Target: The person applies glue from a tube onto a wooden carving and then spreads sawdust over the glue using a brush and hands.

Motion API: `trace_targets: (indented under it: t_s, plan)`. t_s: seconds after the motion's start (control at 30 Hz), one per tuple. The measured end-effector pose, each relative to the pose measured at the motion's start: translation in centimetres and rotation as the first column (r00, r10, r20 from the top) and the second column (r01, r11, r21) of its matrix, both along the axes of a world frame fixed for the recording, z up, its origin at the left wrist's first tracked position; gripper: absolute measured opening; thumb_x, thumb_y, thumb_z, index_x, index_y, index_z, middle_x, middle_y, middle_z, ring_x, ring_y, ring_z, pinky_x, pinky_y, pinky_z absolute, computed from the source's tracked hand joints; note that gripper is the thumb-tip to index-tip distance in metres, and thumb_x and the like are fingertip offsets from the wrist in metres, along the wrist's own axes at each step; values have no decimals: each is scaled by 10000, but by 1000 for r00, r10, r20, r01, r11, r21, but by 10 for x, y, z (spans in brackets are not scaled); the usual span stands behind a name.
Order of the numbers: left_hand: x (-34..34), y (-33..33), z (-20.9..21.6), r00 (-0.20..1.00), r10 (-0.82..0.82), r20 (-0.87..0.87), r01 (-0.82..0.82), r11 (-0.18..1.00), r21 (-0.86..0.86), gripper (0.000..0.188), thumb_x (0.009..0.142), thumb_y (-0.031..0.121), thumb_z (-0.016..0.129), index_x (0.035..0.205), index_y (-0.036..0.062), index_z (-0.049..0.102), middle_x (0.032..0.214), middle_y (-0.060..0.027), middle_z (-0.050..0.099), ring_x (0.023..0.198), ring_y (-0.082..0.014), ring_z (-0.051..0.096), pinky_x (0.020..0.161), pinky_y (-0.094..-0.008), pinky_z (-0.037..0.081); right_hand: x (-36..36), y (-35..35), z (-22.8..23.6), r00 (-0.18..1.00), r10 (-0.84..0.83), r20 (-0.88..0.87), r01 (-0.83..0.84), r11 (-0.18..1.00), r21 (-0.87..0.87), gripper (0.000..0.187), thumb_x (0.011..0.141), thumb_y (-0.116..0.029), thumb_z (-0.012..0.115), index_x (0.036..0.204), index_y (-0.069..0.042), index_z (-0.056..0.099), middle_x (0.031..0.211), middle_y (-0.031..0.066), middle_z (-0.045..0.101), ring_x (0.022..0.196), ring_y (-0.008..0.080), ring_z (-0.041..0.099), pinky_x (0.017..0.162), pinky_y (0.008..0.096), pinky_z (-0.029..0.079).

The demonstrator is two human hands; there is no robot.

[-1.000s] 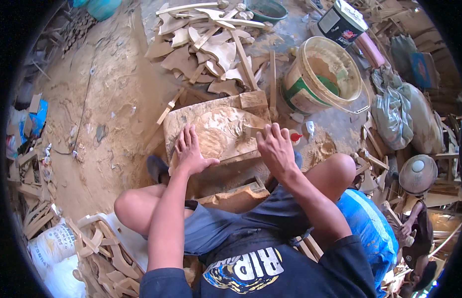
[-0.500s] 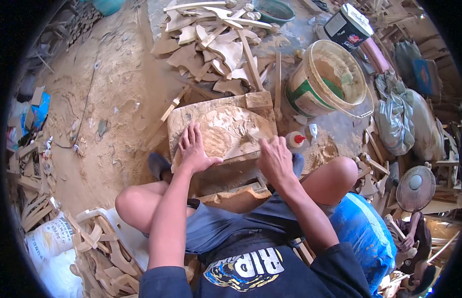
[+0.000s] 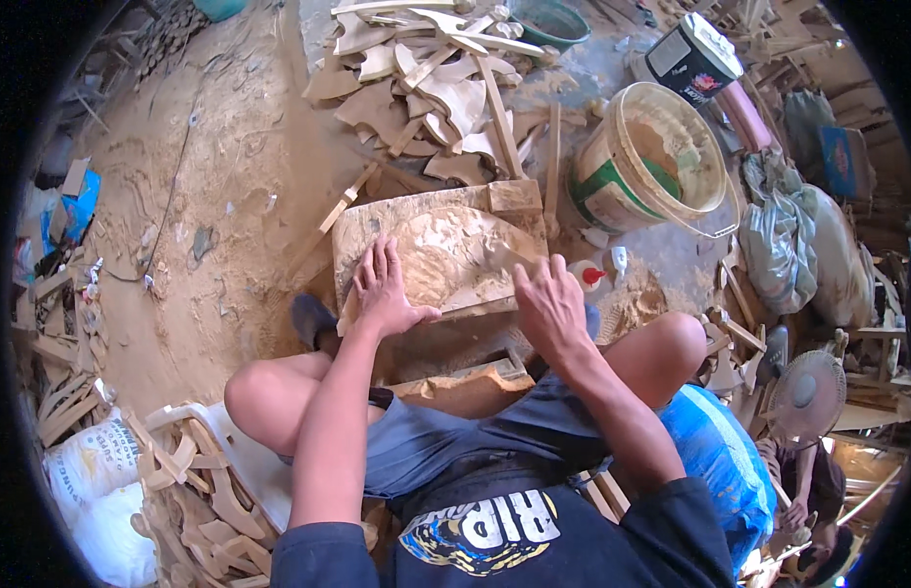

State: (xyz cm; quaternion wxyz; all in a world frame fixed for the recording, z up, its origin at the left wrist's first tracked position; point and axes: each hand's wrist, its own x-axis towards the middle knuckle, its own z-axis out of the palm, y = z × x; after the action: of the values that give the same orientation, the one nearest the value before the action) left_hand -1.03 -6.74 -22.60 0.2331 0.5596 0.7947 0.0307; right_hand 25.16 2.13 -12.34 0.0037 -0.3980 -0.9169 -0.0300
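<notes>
A thick wooden board (image 3: 357, 223) lies in front of my crossed legs, with a small wooden block (image 3: 514, 196) at its far right corner. On the board is a rounded pale patch (image 3: 455, 240) of uneven, crumbly sawdust or paste. My left hand (image 3: 382, 289) rests flat on the board's left side, fingers spread, thumb along the near edge. Over the right side, my right hand (image 3: 553, 309) is closed round a small flat scraper-like tool (image 3: 515, 257), whose blurred end touches the patch. Beside this hand stands a white glue bottle (image 3: 586, 275) with a red cap.
Cut wooden pieces (image 3: 455, 103) are heaped beyond the board. A dirty bucket (image 3: 594, 181) stands at the right, with a black paint tub (image 3: 686, 64) behind. More wood offcuts (image 3: 215, 490), a blue sack (image 3: 720, 461) and a fan (image 3: 808, 392) surround me; another person's arm (image 3: 803, 485) shows lower right.
My right hand has shifted slightly right with the tool, partly covering the glue bottle. My left hand stays on the board. At lower right, the fan and the other person's arm appear shifted.
</notes>
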Motion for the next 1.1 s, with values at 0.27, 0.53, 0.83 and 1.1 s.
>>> trace_targets:
  t_s: [0.27,0.53,0.83,1.1]
  plan:
    - [1,2,-5,1000,-3,2,3,1000,-8,1603,616,709,908,1717,40,-46,1803,-212,-25,1665,-407,-31,1328,-592,40,6,3,-42,991,-109,-79,95,982,-163,302,930,-81,623,1206,24,685,1090,230,683,1082,372,653,828,436,612]
    - [2,1,0,1000,-9,-12,9,1000,-15,1586,631,697,909,1717,40,-43,1801,-216,-16,1666,-403,-28,1331,-587,48,8,-17,-2,972,-231,-32,209,924,-321,361,902,-65,645,1243,51,663,1103,269,671,1105,419,641,856,474,620]
    - [1,3,5,1000,-25,-3,24,1000,-16,1602,635,718,900,1717,33,-63,1807,-207,-42,1667,-406,-40,1333,-590,41,3,-37,-30,979,-203,-5,197,956,-217,442,925,-89,638,1351,24,658,1117,232,682,1072,370,657,804,425,616]
    - [3,0,-11,997,-33,-64,36,999,39,1608,604,716,917,1714,15,-12,1794,-251,33,1649,-458,22,1313,-622,67,-11,6,-38,953,-291,-87,289,957,-31,219,893,-133,662,1070,-18,723,1002,171,705,1018,314,651,695,395,594]
